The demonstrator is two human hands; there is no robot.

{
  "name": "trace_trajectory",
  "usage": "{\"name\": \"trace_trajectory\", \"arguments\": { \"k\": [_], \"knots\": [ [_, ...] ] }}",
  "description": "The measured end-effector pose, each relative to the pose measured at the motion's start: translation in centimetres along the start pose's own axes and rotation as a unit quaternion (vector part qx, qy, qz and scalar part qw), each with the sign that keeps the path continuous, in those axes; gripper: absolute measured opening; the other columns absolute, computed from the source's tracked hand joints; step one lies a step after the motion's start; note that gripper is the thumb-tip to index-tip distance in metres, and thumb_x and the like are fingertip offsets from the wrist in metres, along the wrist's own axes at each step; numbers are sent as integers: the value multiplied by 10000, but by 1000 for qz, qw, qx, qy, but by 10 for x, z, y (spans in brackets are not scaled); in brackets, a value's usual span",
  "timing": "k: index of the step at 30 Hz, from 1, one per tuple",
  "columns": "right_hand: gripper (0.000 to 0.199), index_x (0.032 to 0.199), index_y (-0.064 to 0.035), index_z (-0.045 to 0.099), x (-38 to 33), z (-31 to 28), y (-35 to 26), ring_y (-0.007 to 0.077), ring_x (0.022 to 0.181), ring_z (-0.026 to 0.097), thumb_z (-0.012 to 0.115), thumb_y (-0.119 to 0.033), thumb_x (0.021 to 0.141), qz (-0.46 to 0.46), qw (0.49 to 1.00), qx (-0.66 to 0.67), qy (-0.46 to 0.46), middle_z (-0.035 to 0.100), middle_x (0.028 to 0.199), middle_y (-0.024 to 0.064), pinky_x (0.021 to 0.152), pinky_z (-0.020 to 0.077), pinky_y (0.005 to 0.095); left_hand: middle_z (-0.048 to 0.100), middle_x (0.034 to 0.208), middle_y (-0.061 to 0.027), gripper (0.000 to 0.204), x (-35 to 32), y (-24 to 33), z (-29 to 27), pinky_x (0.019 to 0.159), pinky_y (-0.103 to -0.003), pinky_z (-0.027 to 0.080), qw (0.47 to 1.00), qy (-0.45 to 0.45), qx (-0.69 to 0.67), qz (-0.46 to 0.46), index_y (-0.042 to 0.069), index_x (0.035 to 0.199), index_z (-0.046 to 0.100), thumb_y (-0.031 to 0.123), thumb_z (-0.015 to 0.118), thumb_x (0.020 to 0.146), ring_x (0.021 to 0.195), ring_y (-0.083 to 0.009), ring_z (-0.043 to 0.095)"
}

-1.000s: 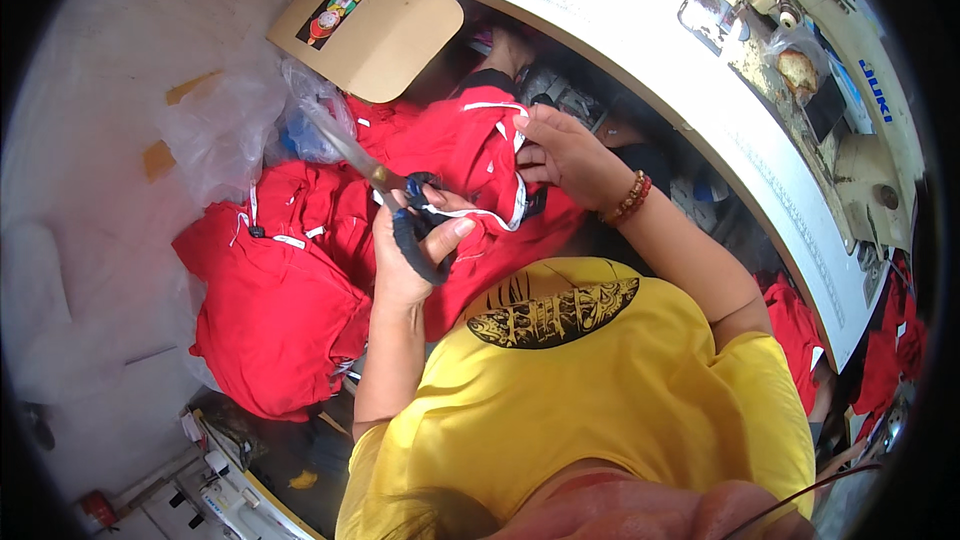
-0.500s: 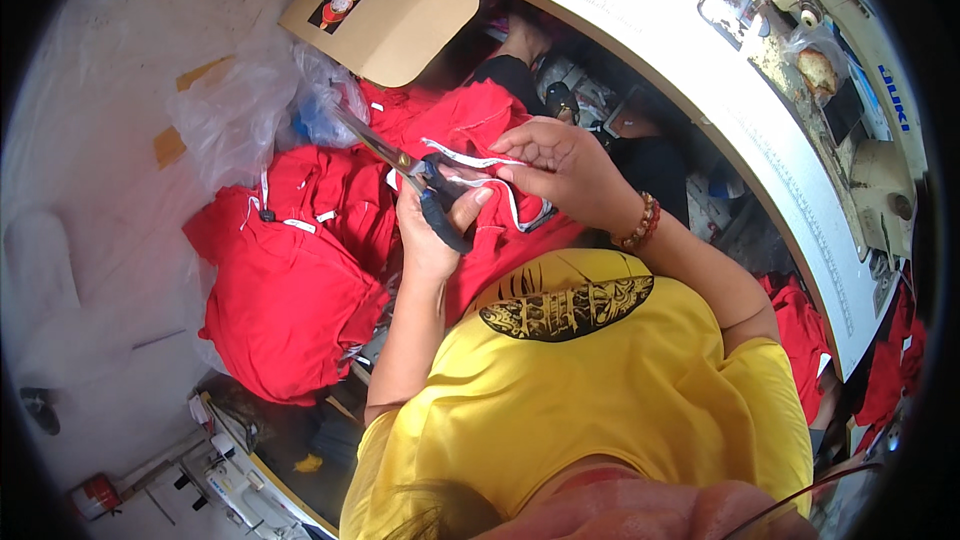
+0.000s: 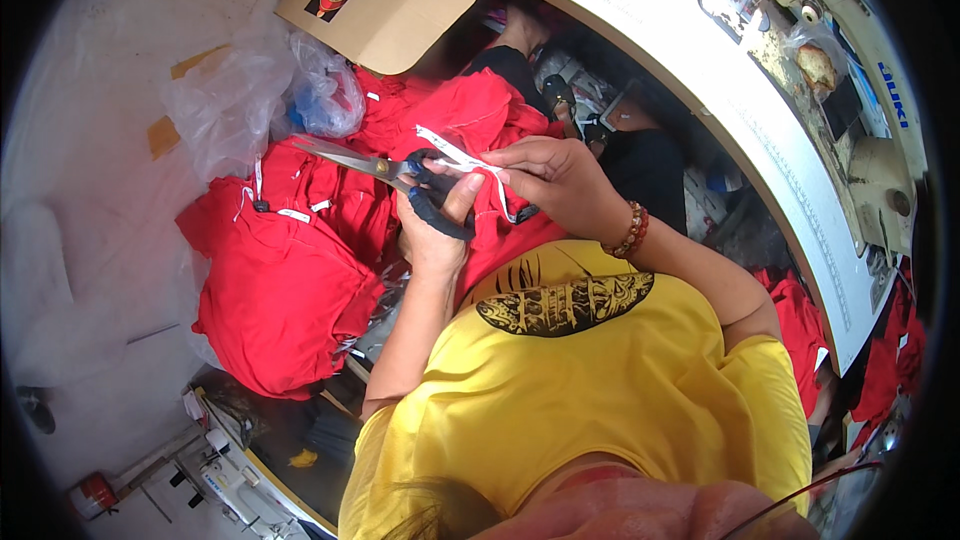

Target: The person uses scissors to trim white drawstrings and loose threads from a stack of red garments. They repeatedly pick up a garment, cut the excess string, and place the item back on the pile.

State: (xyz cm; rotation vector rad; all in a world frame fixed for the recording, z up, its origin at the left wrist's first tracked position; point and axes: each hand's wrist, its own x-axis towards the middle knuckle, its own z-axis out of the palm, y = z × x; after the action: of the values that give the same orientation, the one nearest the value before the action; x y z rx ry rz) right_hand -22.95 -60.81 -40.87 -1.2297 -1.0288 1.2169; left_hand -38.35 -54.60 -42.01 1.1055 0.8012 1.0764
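A pair of scissors (image 3: 385,168) with dark blue handles lies in my left hand (image 3: 437,225), whose fingers are closed around the handles. The blades point away to the left, over red cloth. My right hand (image 3: 560,180), with a beaded bracelet at the wrist, pinches a narrow white tape (image 3: 447,148) between thumb and fingers. One end of the tape sticks out to the upper left; another part bends down toward the red cloth (image 3: 478,108) on my lap. Both hands are close together, and the left fingers behind the scissors are partly hidden.
A bundle of red garments (image 3: 285,310) with white tags rests at the left. Behind it are clear plastic bags (image 3: 330,90) and a cardboard box flap (image 3: 400,0). A white worktable (image 3: 700,70) curves along the right, bearing a sewing machine (image 3: 885,175).
The scissors have swung, so their blades now point more to the left and lie lower. My right hand has shifted slightly left with the white tape, drawing its strands together.
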Motion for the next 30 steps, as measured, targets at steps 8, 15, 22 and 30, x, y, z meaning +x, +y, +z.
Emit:
{"name": "trace_trajectory", "arguments": {
  "k": [8,15,22,30],
  "knots": [
    [273,1061,17,625,-2,-1,-2,134,857,625,592,16,790,-161,976,-143,19,635,957,101,740,495,243,590,1047,-111,416,-2,0,1,851,-284,460,994,-16,100,31,30,1085,460,-12,715,759,937,-161,573],
    [316,1050,7,635,-3,-4,-6,202,866,641,569,29,741,-168,975,-138,39,644,971,137,757,497,265,587,888,-80,355,-6,-8,-3,705,-274,466,959,4,223,176,35,932,462,58,761,743,805,-150,586],
    [341,1048,12,640,-4,-9,-7,222,890,643,532,58,728,-199,969,-146,24,644,1002,150,780,503,277,634,859,-126,358,-4,-5,-3,713,-298,503,960,-25,192,201,42,925,442,59,753,748,776,-197,634],
    [342,1071,11,630,-3,-9,-13,232,895,645,542,59,744,-208,966,-153,24,640,1029,153,794,508,282,626,877,-160,363,-3,-1,3,758,-335,524,948,-60,174,259,33,944,402,28,721,770,808,-219,637]
  ]
}}
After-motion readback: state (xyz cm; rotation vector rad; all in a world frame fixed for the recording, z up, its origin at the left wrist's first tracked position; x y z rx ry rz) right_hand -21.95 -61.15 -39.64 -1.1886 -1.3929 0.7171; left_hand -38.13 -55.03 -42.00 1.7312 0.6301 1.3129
